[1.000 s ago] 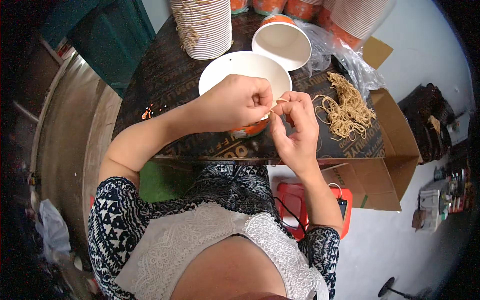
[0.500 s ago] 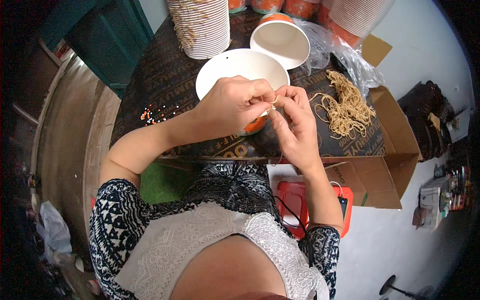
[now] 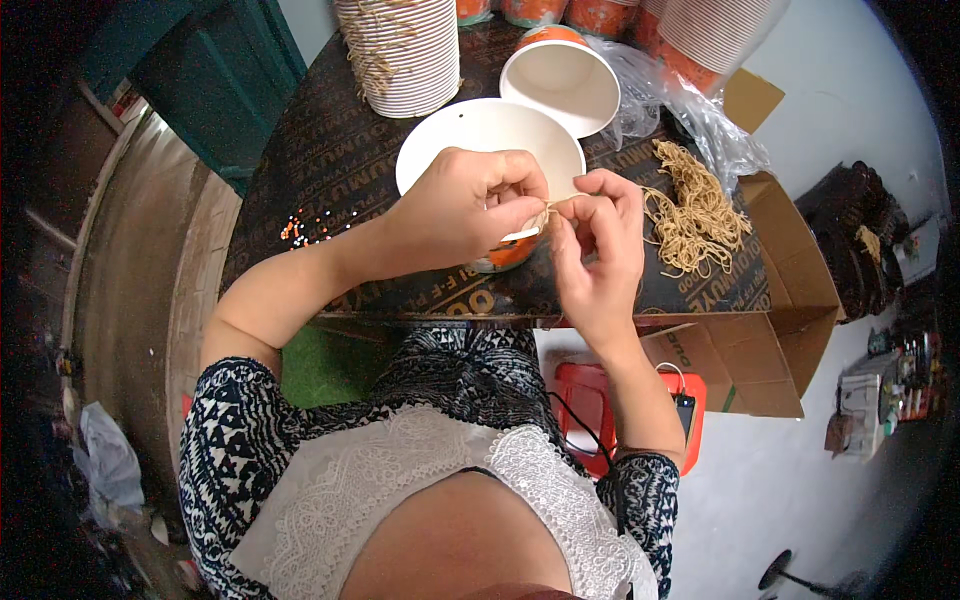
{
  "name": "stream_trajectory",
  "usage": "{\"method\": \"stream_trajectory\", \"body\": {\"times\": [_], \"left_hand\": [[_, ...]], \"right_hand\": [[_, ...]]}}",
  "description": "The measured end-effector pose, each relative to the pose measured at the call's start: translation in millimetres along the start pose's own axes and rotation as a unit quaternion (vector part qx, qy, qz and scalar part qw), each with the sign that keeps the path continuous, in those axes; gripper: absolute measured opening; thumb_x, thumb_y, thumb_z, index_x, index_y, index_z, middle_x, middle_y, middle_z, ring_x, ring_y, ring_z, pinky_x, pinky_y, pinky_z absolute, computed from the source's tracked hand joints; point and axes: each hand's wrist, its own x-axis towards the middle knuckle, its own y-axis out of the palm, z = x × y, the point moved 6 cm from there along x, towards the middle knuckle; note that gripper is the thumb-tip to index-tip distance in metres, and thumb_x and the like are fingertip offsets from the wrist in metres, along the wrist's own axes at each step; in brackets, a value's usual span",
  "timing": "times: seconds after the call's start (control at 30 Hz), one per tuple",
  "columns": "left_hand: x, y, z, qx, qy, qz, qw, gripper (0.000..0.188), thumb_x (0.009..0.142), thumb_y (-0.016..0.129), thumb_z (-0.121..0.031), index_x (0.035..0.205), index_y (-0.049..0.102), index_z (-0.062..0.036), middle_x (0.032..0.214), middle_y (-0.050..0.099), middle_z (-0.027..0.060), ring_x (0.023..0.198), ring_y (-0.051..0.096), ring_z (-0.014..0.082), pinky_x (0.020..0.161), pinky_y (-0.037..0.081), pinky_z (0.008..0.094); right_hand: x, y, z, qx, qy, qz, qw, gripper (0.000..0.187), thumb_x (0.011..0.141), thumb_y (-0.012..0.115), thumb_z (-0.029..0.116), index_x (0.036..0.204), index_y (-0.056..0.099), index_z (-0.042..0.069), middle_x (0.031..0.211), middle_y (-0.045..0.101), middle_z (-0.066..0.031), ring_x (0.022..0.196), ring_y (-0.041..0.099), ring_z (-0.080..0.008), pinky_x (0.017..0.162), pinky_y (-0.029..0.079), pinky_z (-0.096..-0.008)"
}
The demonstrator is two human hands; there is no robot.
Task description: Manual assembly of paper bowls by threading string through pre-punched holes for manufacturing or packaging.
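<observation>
In the middle of the frame, both bare hands work close together above the near right rim of a wide white bowl with an orange outer side [image 3: 480, 130]. The left hand [image 3: 465, 210] has its thumb and fingers closed on a thin tan cord [image 3: 553, 203], and the right hand [image 3: 605, 240] pinches the same cord just beside it; whether the cord passes through the rim, I cannot tell. The bowl stands on a dark bench with gold printing [image 3: 330, 140]. Behind it, at the upper centre, a second white bowl with orange outside [image 3: 560, 85] lies tilted, its mouth toward the viewer. At the upper left of centre rises a tall stack of white bowls with tan cord pieces along its side [image 3: 405, 60]. Right of the hands lies a loose, tangled heap of tan cord [image 3: 700, 215]; at centre left are small orange and white beads [image 3: 300, 230], scattered.
</observation>
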Motion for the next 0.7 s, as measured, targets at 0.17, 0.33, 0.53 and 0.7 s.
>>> {"method": "stream_trajectory", "body": {"times": [0.17,0.33,0.53,0.7], "left_hand": [[3.6,2.7,15.6,-0.076,-0.131,0.047,0.987,0.006,0.089,0.058,-0.006,0.087,0.060,-0.0003,0.072,0.061,-0.0006,0.066,0.057,0.0045,0.059,0.047,0.0208],[5.8,-3.9,30.8,-0.084,-0.175,0.030,0.981,0.008,0.090,0.058,-0.007,0.085,0.058,-0.0004,0.069,0.059,-0.0007,0.062,0.055,0.0033,0.054,0.044,0.0189],[8.0,-7.4,23.2,0.016,-0.110,-0.007,0.994,0.004,0.087,0.059,-0.003,0.085,0.058,0.0009,0.071,0.059,-0.0012,0.065,0.056,0.0041,0.058,0.046,0.0221],[3.8,-6.8,-1.9,0.126,0.056,-0.023,0.990,0.002,0.079,0.059,-0.001,0.081,0.058,-0.0016,0.066,0.061,0.0084,0.058,0.060,0.0235,0.062,0.048,0.0334]], "right_hand": [[-11.2,2.4,20.8,-0.134,-0.151,-0.033,0.979,0.016,0.079,0.061,-0.012,0.091,0.058,-0.002,0.117,0.047,-0.0208,0.084,0.053,-0.0248,0.074,0.046,-0.0315],[-30.6,11.8,13.8,-0.144,-0.147,0.031,0.978,0.022,0.075,0.059,-0.018,0.092,0.056,-0.005,0.120,0.045,-0.0244,0.082,0.053,-0.0241,0.069,0.047,-0.0323],[-23.3,7.5,18.5,-0.168,-0.163,0.008,0.972,0.022,0.075,0.064,-0.014,0.092,0.057,-0.002,0.114,0.052,-0.0201,0.068,0.057,-0.0227,0.056,0.047,-0.0325],[-14.6,3.3,17.0,-0.134,-0.139,0.004,0.981,0.020,0.077,0.066,-0.008,0.094,0.060,-0.002,0.084,0.063,-0.0145,0.072,0.064,-0.0311,0.063,0.052,-0.0384]]}}
